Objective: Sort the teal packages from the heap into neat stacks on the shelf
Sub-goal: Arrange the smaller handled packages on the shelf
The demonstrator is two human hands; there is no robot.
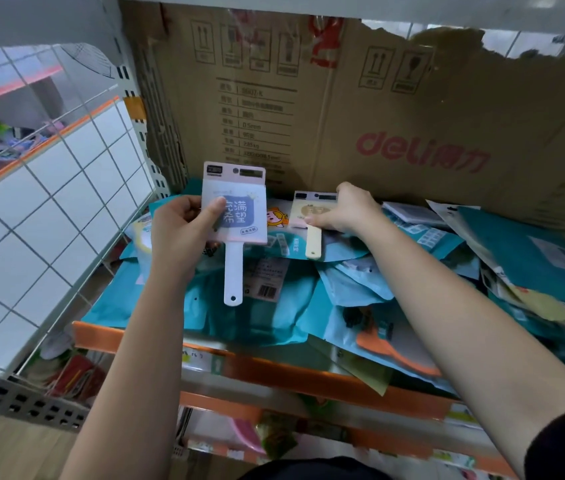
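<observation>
Left hand [180, 230] grips pink card [239, 209] by its edge above teal heap [274, 306]; right hand [346, 209] pinches cream card [310, 213].

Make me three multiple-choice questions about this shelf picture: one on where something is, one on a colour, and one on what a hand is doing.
1. Where is the cream paddle-shaped item?
A. on the floor
B. under the right hand, over the teal packages
C. in the left hand

2. What colour is the shelf's front edge?
A. black
B. purple
C. orange

3. What is the left hand doing?
A. holding the white paddle-shaped item up off the heap
B. lying flat on the cardboard box
C. hanging empty

Answers:
1 B: the right hand covers its top, and its handle lies across a teal package.
2 C: an orange strip runs along the front, below the packages.
3 A: the thumb presses the item's blue label and the fingers are behind it.
</observation>
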